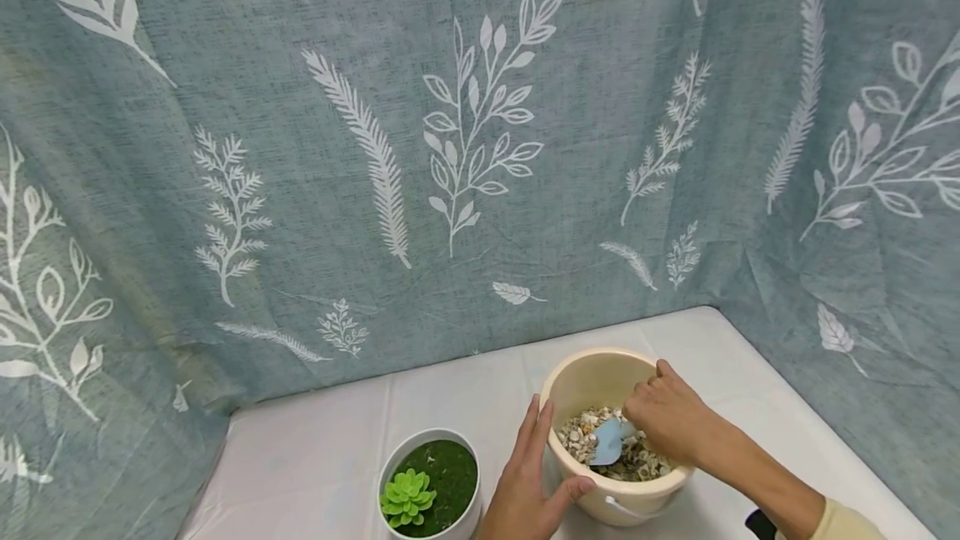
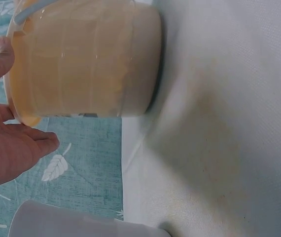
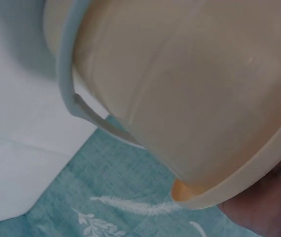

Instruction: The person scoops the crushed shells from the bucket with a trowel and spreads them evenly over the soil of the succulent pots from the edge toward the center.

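A cream bucket point(image 1: 592, 382) stands on the table, part filled with a chunky gravel-like mix point(image 1: 581, 432). My left hand point(image 1: 528, 473) rests against its near left rim, thumb at the front and fingers fairly straight along the side. In the left wrist view, the same hand point(image 2: 5, 143) is at the rim of the bucket point(image 2: 91, 59). Inside the bucket, my right hand point(image 1: 671, 419) grips the handle of a small shovel, whose light blue blade point(image 1: 607, 442) lies in the mix. The right wrist view shows only part of that hand point(image 3: 263, 212) past the rim.
Left of the bucket stands a white pot point(image 1: 474, 515) with a dark green filling and a bright green succulent point(image 1: 407, 497). The bucket's pale carrying handle point(image 3: 66, 69) hangs down outside. A leaf-patterned teal curtain point(image 1: 450, 307) borders the white-covered table point(image 1: 315, 457).
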A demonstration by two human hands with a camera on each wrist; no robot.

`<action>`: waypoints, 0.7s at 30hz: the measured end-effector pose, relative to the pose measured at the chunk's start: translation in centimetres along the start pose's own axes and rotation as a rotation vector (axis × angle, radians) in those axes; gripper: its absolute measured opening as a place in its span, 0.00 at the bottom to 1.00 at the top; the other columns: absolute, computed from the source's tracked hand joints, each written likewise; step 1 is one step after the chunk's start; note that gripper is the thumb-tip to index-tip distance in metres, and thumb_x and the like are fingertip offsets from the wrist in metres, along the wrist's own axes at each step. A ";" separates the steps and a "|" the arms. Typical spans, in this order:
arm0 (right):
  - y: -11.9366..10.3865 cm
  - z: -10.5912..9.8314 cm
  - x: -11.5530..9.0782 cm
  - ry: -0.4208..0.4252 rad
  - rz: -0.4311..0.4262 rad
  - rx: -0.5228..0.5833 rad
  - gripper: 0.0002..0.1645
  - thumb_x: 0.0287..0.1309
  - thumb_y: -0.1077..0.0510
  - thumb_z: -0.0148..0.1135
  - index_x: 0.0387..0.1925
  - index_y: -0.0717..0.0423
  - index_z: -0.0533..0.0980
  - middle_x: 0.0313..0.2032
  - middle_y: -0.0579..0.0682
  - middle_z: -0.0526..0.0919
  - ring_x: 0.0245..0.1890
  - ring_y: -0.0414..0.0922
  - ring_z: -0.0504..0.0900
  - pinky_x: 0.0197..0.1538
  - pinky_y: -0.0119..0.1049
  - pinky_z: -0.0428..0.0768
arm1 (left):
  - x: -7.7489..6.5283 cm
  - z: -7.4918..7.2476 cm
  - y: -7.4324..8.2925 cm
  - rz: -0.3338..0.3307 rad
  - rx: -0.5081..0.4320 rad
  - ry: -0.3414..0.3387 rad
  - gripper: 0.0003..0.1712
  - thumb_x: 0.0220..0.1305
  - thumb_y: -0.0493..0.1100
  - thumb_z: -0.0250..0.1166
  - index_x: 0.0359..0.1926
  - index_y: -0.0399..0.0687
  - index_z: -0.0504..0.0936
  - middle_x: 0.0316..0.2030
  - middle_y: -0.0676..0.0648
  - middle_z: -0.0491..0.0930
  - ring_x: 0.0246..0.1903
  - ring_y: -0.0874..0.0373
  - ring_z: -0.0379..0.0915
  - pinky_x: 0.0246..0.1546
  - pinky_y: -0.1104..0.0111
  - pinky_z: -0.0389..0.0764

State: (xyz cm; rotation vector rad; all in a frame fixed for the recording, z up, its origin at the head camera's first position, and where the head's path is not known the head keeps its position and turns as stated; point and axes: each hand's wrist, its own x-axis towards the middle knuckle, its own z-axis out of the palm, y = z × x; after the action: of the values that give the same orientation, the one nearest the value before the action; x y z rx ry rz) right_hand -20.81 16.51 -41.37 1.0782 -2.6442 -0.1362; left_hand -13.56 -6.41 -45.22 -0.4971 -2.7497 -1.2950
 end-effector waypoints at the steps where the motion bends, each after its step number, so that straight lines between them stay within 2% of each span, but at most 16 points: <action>1: 0.0 -0.1 0.0 -0.006 0.003 0.010 0.16 0.28 0.60 0.72 0.11 0.44 0.71 0.13 0.42 0.70 0.14 0.41 0.66 0.32 0.43 0.61 | 0.0 -0.1 0.0 -0.001 -0.001 -0.002 0.50 0.53 0.70 0.55 0.71 0.64 0.42 0.71 0.48 0.40 0.64 0.44 0.52 0.54 0.48 0.68; 6: 0.2 -1.1 -0.1 -0.019 0.056 0.062 0.12 0.28 0.60 0.73 0.20 0.43 0.79 0.15 0.38 0.69 0.17 0.38 0.67 0.32 0.40 0.58 | -0.1 -0.4 -0.1 -0.007 0.000 -0.008 0.51 0.53 0.72 0.54 0.71 0.65 0.42 0.71 0.50 0.39 0.65 0.45 0.51 0.55 0.49 0.68; 11: 0.5 -1.4 -0.5 0.008 0.066 0.083 0.14 0.28 0.62 0.71 0.19 0.40 0.78 0.15 0.35 0.66 0.17 0.36 0.65 0.31 0.38 0.57 | -0.1 -0.3 -0.1 -0.010 0.009 0.009 0.51 0.52 0.71 0.54 0.71 0.66 0.42 0.71 0.53 0.38 0.65 0.46 0.52 0.54 0.49 0.69; 17: 0.5 -1.5 -1.2 0.035 0.076 0.074 0.16 0.29 0.62 0.69 0.15 0.37 0.73 0.15 0.36 0.61 0.15 0.36 0.63 0.31 0.39 0.58 | -0.1 -0.2 -0.1 0.000 -0.006 -0.005 0.50 0.53 0.71 0.55 0.71 0.66 0.42 0.71 0.53 0.38 0.65 0.47 0.51 0.54 0.49 0.68; 21: 0.5 -1.8 -1.5 0.064 0.072 0.057 0.12 0.33 0.59 0.69 0.18 0.37 0.75 0.16 0.36 0.62 0.16 0.36 0.63 0.31 0.38 0.59 | -0.1 -0.3 -0.1 -0.012 -0.011 -0.007 0.50 0.53 0.71 0.54 0.71 0.68 0.41 0.71 0.55 0.38 0.65 0.47 0.50 0.55 0.49 0.67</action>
State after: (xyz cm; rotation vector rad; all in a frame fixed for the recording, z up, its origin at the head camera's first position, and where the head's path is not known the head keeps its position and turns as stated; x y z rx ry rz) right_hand -19.62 17.94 -39.84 0.9865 -2.6399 -0.0116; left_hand -13.48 -6.74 -45.07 -0.4875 -2.7572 -1.3146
